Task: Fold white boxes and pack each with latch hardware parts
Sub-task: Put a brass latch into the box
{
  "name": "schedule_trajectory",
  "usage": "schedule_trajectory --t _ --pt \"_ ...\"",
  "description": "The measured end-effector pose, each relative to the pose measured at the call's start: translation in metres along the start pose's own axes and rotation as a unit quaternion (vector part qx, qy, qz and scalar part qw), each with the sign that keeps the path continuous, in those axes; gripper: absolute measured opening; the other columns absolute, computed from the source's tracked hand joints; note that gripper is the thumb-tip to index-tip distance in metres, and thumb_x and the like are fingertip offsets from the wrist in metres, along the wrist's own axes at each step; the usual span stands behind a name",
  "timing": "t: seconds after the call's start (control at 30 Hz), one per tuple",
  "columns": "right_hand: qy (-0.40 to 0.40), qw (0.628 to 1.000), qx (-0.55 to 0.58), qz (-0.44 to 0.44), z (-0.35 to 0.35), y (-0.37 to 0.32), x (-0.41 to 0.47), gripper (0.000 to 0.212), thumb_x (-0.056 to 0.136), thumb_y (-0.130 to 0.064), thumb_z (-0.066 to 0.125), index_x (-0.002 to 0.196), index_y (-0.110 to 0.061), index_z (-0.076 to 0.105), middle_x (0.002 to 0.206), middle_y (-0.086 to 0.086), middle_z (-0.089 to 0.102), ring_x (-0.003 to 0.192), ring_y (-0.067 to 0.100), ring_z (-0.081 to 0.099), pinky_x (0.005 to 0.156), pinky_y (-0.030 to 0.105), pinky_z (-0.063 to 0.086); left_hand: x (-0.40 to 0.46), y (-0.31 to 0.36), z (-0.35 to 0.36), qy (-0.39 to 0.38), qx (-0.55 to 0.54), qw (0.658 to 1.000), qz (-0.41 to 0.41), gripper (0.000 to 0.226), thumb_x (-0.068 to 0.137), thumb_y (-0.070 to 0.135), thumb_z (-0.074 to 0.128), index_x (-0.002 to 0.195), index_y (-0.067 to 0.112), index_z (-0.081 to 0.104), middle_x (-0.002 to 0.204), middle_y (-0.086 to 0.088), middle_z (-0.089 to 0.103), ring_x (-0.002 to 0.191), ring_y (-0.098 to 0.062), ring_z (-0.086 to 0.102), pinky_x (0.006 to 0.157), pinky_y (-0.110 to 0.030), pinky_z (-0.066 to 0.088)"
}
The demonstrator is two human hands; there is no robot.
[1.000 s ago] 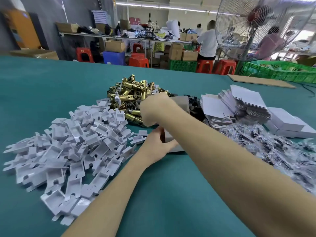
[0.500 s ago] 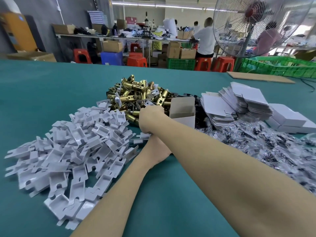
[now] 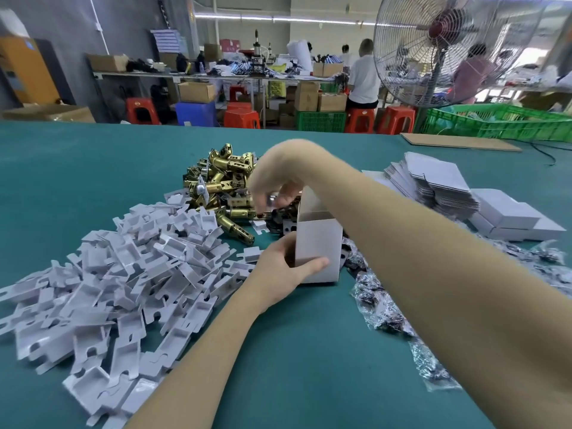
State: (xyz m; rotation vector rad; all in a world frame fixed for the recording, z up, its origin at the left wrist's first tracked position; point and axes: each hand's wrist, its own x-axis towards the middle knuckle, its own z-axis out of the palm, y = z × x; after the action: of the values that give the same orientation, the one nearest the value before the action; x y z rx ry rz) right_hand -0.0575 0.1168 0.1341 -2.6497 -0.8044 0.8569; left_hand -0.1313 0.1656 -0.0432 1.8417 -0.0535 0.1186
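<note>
- Left hand (image 3: 280, 272): grips the folded white cardboard box (image 3: 318, 247), thumb across its near face and fingers curled round its left side; the box stands upright on the teal felt-covered table (image 3: 77, 168) with its top open.
- Right hand (image 3: 277, 181): reaches across above the box, at 11 o'clock from it, fingers curled down and pinching a small shiny metal part (image 3: 272, 199); what the part is cannot be told through the blur.
- Box relative to hands: touching the left hand at its 3 o'clock side; below and at 5 o'clock from the right hand, whose forearm passes over the open top.
- Heap of brass-coloured cylindrical latch bolts (image 3: 224, 181): directly under and at 9 o'clock from the right hand, just beyond the box.
- Dark parts in clear bags (image 3: 280, 216): between the brass heap and the box, touching the box's far-left edge.
- Pile of white die-cut card inserts (image 3: 123, 274): at 9 o'clock from the left hand, spreading to the near-left table edge.
- Strip of clear plastic bags holding small dark hardware (image 3: 380, 308): at 4 o'clock from the box.
- Stack of flat unfolded white box blanks (image 3: 433, 181): at 2 o'clock, behind the right forearm.
- Closed white boxes (image 3: 510, 216): at 3 o'clock, beside the blanks.
</note>
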Motion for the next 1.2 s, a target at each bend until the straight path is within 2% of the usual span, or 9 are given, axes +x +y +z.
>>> schedule_trajectory --t 0.1,0.2,0.27,0.43,0.57,0.67,0.83,1.07,1.2 --pt "-0.017 0.971 0.223 -0.080 -0.019 0.014 -0.019 0.024 0.094 0.003 0.058 0.118 0.004 0.056 0.098 0.010 0.054 0.063 0.008 0.050 0.057 0.017 0.041 -0.001 0.001 0.000 -0.001 -0.012 1.000 0.010 0.033 0.088 0.030 0.081 0.115 0.040 0.063 0.106 0.022 0.074 0.107 0.001 0.068 0.081 -0.012 0.051" --pt "-0.061 0.866 0.457 -0.195 -0.029 0.037 -0.043 0.049 0.091 0.006 0.055 0.139 0.006 0.048 0.108 0.013 0.058 0.079 0.013 0.059 0.067 0.018 0.054 -0.006 0.006 -0.002 -0.015 -0.025 0.999 0.019 0.035 0.088 0.033 0.081 0.107 0.051 0.059 0.101 0.040 0.067 0.096 0.017 0.062 0.072 0.000 0.046" --pt "-0.071 0.818 0.512 -0.253 -0.023 0.053 -0.050 0.048 0.090 0.002 0.054 0.137 -0.003 0.051 0.113 0.014 0.063 0.090 0.021 0.065 0.077 0.024 0.060 -0.005 0.004 -0.002 -0.019 -0.040 0.999 0.017 0.034 0.088 0.032 0.081 0.108 0.050 0.061 0.103 0.038 0.068 0.097 0.016 0.063 0.072 0.000 0.046" --pt "0.074 0.874 0.418 -0.237 -0.007 0.068 -0.053 0.014 0.099 -0.022 0.066 0.110 -0.015 0.060 0.098 0.002 0.071 0.087 0.026 0.075 0.063 0.024 0.061 -0.004 0.003 -0.002 -0.013 -0.054 0.998 0.023 0.034 0.086 0.034 0.083 0.109 0.050 0.063 0.107 0.031 0.071 0.099 0.010 0.066 0.074 -0.005 0.051" --pt "0.140 0.870 0.413 -0.230 -0.002 0.079 -0.057 0.017 0.102 -0.024 0.063 0.115 -0.014 0.065 0.112 0.010 0.073 0.096 0.036 0.076 0.074 0.035 0.064 -0.005 0.003 -0.003 -0.020 -0.063 0.997 0.029 0.035 0.085 0.035 0.083 0.112 0.048 0.064 0.110 0.028 0.072 0.101 0.007 0.068 0.076 -0.008 0.053" --pt "0.209 0.895 0.328 -0.218 0.000 0.084 -0.064 0.018 0.101 -0.028 0.064 0.115 -0.020 0.072 0.120 0.005 0.073 0.096 0.026 0.077 0.083 0.039 0.064 -0.005 0.004 -0.003 -0.025 -0.065 0.997 0.026 0.035 0.087 0.034 0.082 0.114 0.045 0.064 0.110 0.026 0.073 0.101 0.006 0.068 0.077 -0.010 0.054" --pt "0.343 0.901 0.174 -0.201 0.013 0.086 -0.074 0.009 0.099 -0.034 0.067 0.106 -0.034 0.073 0.096 -0.007 0.076 0.092 0.010 0.073 0.090 0.036 0.060 -0.005 0.005 -0.004 -0.038 -0.078 0.996 0.028 0.034 0.087 0.025 0.083 0.114 0.037 0.067 0.108 0.022 0.075 0.098 0.003 0.069 0.076 -0.010 0.052" --pt "0.350 0.896 0.187 -0.201 0.041 0.089 -0.086 0.018 0.099 -0.032 0.067 0.115 -0.030 0.059 0.092 -0.010 0.079 0.087 0.011 0.073 0.082 0.029 0.055 -0.004 0.004 -0.009 -0.073 -0.089 0.993 0.028 0.039 0.081 0.019 0.088 0.112 0.035 0.070 0.108 0.011 0.077 0.101 -0.005 0.071 0.079 -0.015 0.055" --pt "0.368 0.910 0.085 -0.169 0.036 0.088 -0.097 0.019 0.092 -0.031 0.074 0.108 -0.026 0.066 0.106 -0.012 0.071 0.104 0.009 0.065 0.093 0.030 0.052 -0.002 0.004 -0.010 -0.072 -0.088 0.993 0.033 0.038 0.076 0.027 0.089 0.105 0.044 0.073 0.110 0.010 0.077 0.103 -0.007 0.071 0.081 -0.015 0.054"
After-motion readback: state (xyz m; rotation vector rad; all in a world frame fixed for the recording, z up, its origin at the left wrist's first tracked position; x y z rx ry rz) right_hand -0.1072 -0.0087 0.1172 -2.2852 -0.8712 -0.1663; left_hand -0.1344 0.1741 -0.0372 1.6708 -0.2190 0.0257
